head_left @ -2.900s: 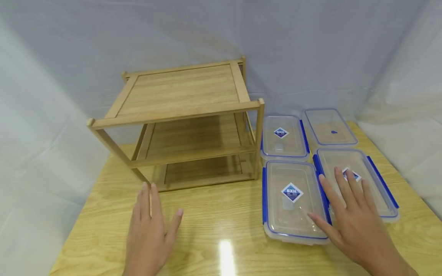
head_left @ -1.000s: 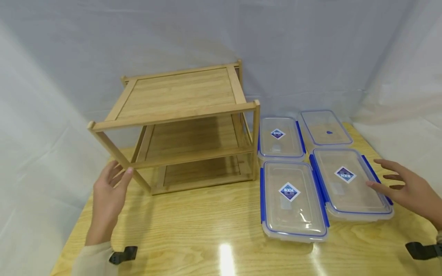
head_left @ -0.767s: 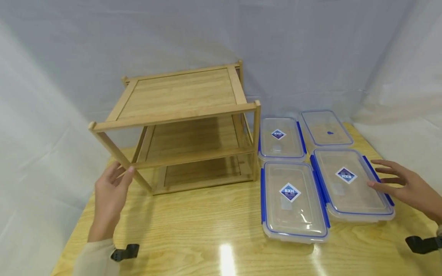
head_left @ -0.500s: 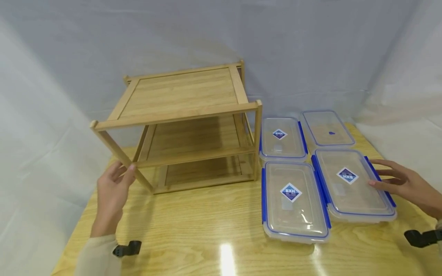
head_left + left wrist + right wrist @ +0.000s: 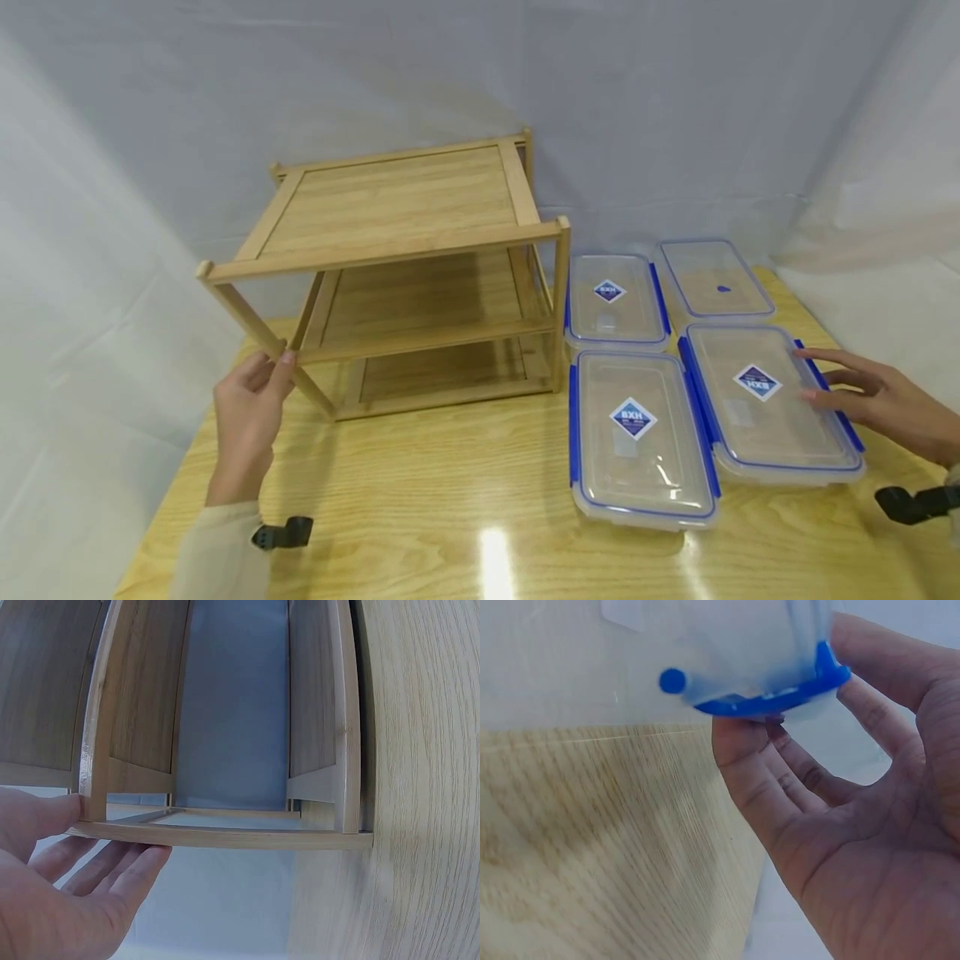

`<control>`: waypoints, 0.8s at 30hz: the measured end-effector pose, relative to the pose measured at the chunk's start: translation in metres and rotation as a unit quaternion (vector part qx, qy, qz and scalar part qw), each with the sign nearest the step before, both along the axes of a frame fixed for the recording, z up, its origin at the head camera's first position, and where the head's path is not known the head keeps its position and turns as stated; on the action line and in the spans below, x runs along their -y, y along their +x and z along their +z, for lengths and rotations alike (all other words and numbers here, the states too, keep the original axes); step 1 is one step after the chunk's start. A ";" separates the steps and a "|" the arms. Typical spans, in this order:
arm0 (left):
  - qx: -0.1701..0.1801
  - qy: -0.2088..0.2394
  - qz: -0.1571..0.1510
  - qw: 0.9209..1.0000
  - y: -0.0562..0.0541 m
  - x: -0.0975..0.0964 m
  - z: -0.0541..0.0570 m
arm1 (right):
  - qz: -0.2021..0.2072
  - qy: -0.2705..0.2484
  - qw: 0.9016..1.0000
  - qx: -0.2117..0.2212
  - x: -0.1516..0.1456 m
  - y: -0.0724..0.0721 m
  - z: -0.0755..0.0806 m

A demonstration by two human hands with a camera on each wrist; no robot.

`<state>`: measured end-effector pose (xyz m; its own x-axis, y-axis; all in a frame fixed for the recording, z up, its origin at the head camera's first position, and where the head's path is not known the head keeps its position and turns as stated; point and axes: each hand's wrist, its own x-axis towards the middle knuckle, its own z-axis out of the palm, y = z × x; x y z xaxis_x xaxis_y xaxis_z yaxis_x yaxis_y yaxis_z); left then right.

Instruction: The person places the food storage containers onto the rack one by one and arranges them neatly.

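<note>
In the head view a three-tier wooden shelf rack (image 5: 405, 200) stands left of centre. My left hand (image 5: 247, 408) grips its front left post at the middle shelf. The left wrist view has the thumb against the shelf rail (image 5: 97, 735) and the fingers behind the post (image 5: 225, 838). My right hand (image 5: 892, 404) holds the right side of the front right lidded food container (image 5: 780, 425), thumb over the lid edge. Up close in the right wrist view, the fingers curl under its blue clip (image 5: 772, 701).
Three more clear food containers sit beside it: one at front left (image 5: 645, 467), one at back left (image 5: 618, 317), and one at back right (image 5: 708, 271) with a small blue mark. The wooden table (image 5: 420, 500) meets white cloth (image 5: 675, 108) behind.
Both hands were spread flat over the table and containers at first. The left went to the rack post and closed on it; the right moved to the container's right side and closed in.
</note>
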<state>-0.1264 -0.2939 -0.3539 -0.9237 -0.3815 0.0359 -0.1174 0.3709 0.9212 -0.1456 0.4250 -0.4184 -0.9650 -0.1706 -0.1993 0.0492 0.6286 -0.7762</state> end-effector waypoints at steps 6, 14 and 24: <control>0.000 -0.004 -0.002 1.000 0.001 0.000 0.000 | -0.005 -0.045 0.999 0.008 -0.007 -0.002 -0.004; -0.012 -0.007 0.001 1.000 0.001 -0.001 0.002 | -0.005 -0.106 0.994 -0.017 -0.011 0.000 -0.009; -0.018 -0.002 -0.001 1.000 -0.003 -0.001 0.001 | -0.013 -0.149 0.988 -0.031 -0.015 0.004 -0.012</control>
